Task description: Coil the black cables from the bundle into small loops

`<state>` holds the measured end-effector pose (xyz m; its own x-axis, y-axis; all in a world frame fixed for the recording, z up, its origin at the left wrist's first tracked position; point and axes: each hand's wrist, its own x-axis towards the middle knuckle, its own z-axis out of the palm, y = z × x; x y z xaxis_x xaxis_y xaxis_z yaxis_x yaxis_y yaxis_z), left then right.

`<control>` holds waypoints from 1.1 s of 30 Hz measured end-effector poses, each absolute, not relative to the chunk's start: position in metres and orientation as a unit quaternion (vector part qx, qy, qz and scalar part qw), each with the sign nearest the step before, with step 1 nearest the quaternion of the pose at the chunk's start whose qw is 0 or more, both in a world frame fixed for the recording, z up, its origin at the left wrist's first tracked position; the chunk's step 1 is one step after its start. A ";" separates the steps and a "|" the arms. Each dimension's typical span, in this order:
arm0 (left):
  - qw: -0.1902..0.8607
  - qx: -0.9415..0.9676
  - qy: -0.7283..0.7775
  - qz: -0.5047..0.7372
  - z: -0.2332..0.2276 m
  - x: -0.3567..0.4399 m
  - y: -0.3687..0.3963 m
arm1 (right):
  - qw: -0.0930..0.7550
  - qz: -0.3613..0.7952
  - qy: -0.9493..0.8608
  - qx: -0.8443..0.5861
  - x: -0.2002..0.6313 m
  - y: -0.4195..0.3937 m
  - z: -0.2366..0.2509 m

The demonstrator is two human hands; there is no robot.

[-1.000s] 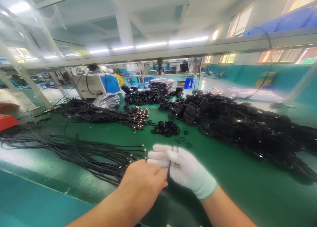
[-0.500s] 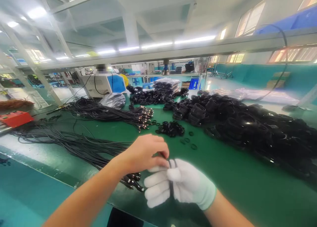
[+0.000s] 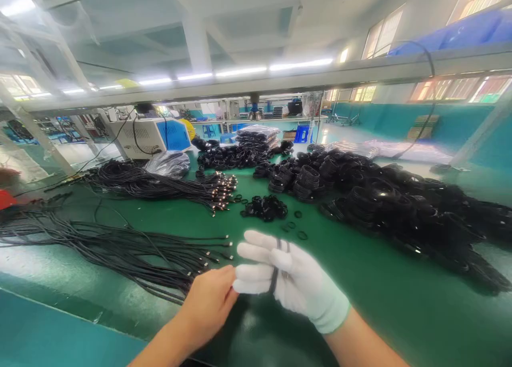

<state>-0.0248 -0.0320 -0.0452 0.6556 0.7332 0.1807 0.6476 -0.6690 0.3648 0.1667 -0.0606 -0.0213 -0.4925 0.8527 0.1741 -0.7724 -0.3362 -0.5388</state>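
Observation:
My right hand [image 3: 296,281] wears a white glove, its fingers stretched out and its thumb across the palm. Thin black bands [image 3: 274,279] loop round the gloved fingers. My bare left hand [image 3: 210,303] is closed beside the tips of the lower gloved fingers; what it pinches, if anything, is hidden. Under and beyond it lies a bundle of loose black cables [image 3: 136,252] with small metal-tipped plugs. A little pile of black rings [image 3: 264,208] sits beyond the glove, with a few loose rings [image 3: 302,234] nearby.
A heap of coiled black cables [image 3: 372,196] covers the right of the green table [image 3: 360,303]. At the back left are another cable bundle [image 3: 160,188], a clear plastic bag [image 3: 168,164] and a white-and-blue machine [image 3: 152,135]. A metal beam [image 3: 224,87] crosses overhead.
My left hand has moved down and left, from the upper gloved fingers to the lower ones. The gloved fingers now point more to the left. The view has turned slightly right.

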 end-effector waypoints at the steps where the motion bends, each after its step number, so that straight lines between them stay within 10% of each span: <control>1: 0.113 0.902 0.390 0.148 -0.046 -0.022 -0.043 | 0.513 0.805 -0.287 -0.082 0.166 -0.060 -0.022; 10: 0.014 0.931 0.318 0.180 -0.009 -0.017 -0.044 | 0.453 0.809 -0.323 -0.189 0.152 -0.064 -0.040; 19: 0.452 0.817 0.288 0.216 -0.009 -0.015 0.001 | 0.307 0.914 -0.261 -0.045 0.139 -0.072 -0.041; 27: 0.043 0.897 0.419 0.133 -0.046 -0.032 -0.015 | 0.523 0.800 -0.260 -0.140 0.157 -0.060 -0.026; 33: -0.001 0.922 0.366 0.122 -0.047 -0.014 -0.061 | 0.553 0.749 -0.272 -0.244 0.153 -0.056 -0.037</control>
<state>-0.0141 -0.0608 -0.0465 0.7018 0.6756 0.2258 0.6761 -0.7316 0.0876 0.1535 -0.0559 -0.0372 -0.2690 0.9610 -0.0636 -0.6952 -0.2395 -0.6777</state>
